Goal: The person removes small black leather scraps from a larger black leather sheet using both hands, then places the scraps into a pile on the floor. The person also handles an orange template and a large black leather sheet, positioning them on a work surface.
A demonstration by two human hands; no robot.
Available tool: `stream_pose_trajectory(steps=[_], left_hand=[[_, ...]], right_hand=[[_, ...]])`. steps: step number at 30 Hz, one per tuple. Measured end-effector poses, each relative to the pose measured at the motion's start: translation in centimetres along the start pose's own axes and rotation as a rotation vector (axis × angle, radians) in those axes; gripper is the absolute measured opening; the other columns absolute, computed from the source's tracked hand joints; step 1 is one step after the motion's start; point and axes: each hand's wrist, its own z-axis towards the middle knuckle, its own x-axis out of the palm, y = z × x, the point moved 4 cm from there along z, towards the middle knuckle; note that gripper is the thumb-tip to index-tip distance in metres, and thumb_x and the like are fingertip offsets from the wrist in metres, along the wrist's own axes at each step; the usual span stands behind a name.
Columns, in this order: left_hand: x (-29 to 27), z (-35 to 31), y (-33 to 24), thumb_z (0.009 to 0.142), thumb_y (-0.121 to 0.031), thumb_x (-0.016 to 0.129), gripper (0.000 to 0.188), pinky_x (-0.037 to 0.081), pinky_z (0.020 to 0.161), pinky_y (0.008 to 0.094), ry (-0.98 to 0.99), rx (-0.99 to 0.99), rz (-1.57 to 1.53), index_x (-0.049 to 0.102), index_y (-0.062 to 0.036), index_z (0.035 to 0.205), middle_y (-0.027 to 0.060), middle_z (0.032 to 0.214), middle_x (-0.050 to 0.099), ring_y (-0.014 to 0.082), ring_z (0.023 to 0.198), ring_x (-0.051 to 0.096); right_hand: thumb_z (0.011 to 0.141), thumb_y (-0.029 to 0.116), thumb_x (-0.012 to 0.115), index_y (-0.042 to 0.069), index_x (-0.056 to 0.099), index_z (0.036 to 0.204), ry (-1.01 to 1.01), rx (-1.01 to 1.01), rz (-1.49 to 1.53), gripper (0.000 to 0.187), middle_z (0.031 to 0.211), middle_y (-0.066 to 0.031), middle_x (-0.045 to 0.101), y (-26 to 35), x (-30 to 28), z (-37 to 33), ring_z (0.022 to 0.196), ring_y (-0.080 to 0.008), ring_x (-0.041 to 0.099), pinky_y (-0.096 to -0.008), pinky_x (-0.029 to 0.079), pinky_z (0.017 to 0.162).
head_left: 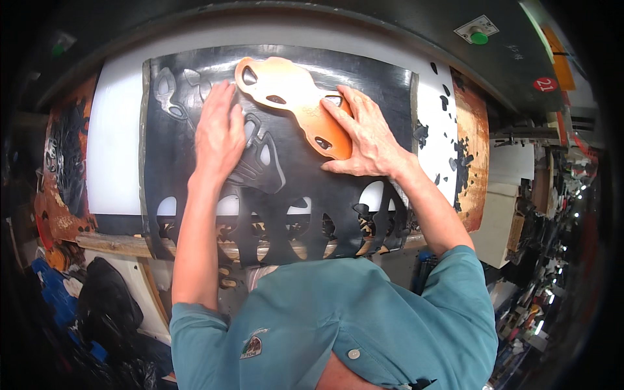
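Teal shirt (351,318); left hand (220,134) unclenched over glossy black sheet (174,146), right hand (370,138) splayed on wavy orange plate (297,96).

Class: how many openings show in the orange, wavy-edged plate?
4 openings in the plate: upper left, centre, partly under the right hand, lower end; that hand may hide more.

Both my hands are palm down. My left forearm (200,240) reaches almost straight ahead, the left hand (220,133) pointing forward with fingers close together. My right forearm (434,201) slants inward — the right hand (369,133) spread wide, thumb stretched leftward, apart from the fingers.
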Motion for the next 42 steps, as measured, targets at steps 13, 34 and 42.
stream_pose_trajectory(steps=[13, 34, 42], left_hand=[[1.5, -1.2, 0.2, 0.095, -0.013, 0.072, 0.045, 0.037, 0.122, 0.0504, -0.028, 0.159, 0.240, 0.064, 0.0026, 0.137, 0.0211, 0.150, 0.059, 0.0379, 0.146, 0.049], [1.2, -1.9, 0.8, 0.100, -0.010, 0.067, 0.044, 0.036, 0.124, 0.0484, -0.026, 0.160, 0.179, 0.061, -0.0023, 0.143, 0.0179, 0.152, 0.059, 0.0367, 0.146, 0.049], [1.0, -2.0, 1.0, 0.099, -0.010, 0.068, 0.041, 0.041, 0.121, 0.0455, -0.082, 0.174, 0.192, 0.064, -0.0040, 0.139, 0.0148, 0.150, 0.061, 0.0358, 0.145, 0.052]], right_hand=[[0.060, 0.025, 0.091, -0.006, 0.049, 0.154, 0.040, 0.269, 1.179, 0.107, 0.151, -0.0176, 0.054, -4.2, -5.6, 0.2, 0.140, -0.0272, 0.051, -0.0386, 0.033, 0.123], [0.082, 0.060, 0.081, 0.004, 0.026, 0.164, -0.741, 0.169, 2.002, 0.114, 0.157, -0.0367, 0.033, -4.4, -15.8, -15.6, 0.139, -0.0527, 0.044, -0.0622, 0.047, 0.111], [0.100, 0.038, 0.069, 0.005, 0.041, 0.159, -0.928, 0.467, 2.869, 0.073, 0.166, -0.0237, 0.029, -6.8, -4.2, -14.7, 0.159, -0.0419, 0.010, -0.0614, 0.023, 0.126]])
